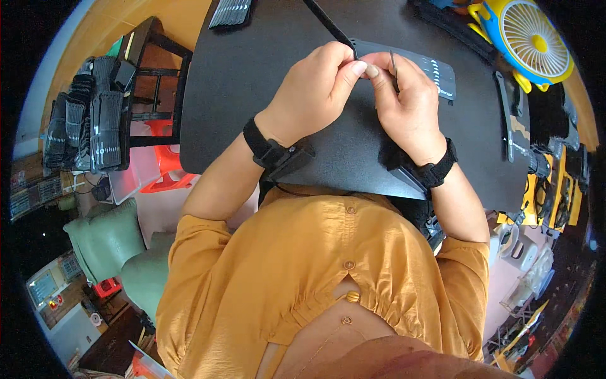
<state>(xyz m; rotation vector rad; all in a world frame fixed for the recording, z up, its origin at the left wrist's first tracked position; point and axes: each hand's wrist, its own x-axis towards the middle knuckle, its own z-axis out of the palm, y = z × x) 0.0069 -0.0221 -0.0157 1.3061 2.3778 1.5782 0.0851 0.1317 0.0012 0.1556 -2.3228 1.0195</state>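
Above the far half of a black table, my two hands meet fingertip to fingertip. My left hand is closed in a pinch on a narrow black strap, which runs up and leftward out of the picture. With thumb and fingers pressed together, my right hand touches the same spot at the strap's end. A thin dark strip sticks up between the right fingers; its kind is unclear. Behind that hand lies a dark grey card with white printing, partly covered. Each wrist wears a black band.
A yellow and blue fan stands at the far right. Near the right edge lies a long dark strip. Grey strips are stacked at the far left. Beside the table, a black stool adjoins piles of black banded bundles.
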